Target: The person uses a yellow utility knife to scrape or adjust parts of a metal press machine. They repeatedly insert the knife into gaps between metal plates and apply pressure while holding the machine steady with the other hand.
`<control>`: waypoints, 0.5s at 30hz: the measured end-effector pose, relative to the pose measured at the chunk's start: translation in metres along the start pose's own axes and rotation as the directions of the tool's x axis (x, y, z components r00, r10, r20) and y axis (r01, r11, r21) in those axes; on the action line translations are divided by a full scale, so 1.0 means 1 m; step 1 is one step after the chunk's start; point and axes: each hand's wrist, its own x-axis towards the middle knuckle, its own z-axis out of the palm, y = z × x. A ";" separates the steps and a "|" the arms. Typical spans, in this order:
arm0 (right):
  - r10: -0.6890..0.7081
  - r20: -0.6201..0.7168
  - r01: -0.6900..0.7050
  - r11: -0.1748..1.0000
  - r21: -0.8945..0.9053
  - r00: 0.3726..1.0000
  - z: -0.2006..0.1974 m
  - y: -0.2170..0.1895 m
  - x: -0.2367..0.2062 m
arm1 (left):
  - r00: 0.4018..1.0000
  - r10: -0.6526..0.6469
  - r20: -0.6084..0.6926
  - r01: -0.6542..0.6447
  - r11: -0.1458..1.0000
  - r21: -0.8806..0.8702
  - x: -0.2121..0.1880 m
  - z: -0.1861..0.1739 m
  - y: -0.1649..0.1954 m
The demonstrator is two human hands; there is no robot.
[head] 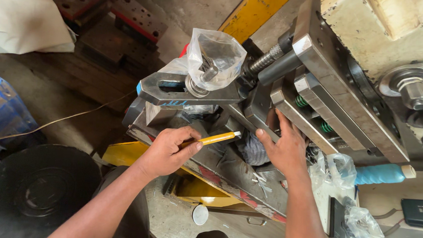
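Fingers of my left hand (167, 149) are curled shut around a slim yellow-handled tool (214, 139), whose pale tip points right, just short of my right hand (283, 150). That hand lies spread and open, palm down, gripping nothing, fingertips touching the grey steel die block (289, 104) of the press assembly. I note green coil springs (301, 101) between the block's plates. Beneath both hands runs a worn steel bed plate (228, 175) with metal slivers on it. Above my left hand sits a slotted steel clamp bar (186, 90), with a clear plastic bag (213, 57) over its threaded stud. Right of my forearm lie crumpled plastic bags (360, 227) and a blue cylinder (378, 174).
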 end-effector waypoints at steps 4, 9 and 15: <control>0.108 0.082 -0.112 0.992 0.048 0.991 0.000 0.011 0.005 | 0.996 0.093 -0.008 -0.092 0.996 0.012 0.002 -0.001 0.000; 0.225 0.250 -0.228 0.973 -0.016 0.942 0.001 0.033 0.019 | 0.999 -0.035 0.021 0.035 0.999 0.017 0.002 0.000 -0.002; 0.130 0.224 -0.154 0.984 0.095 0.966 0.009 0.044 0.022 | 0.999 0.036 -0.024 -0.036 0.999 0.014 -0.001 0.006 -0.014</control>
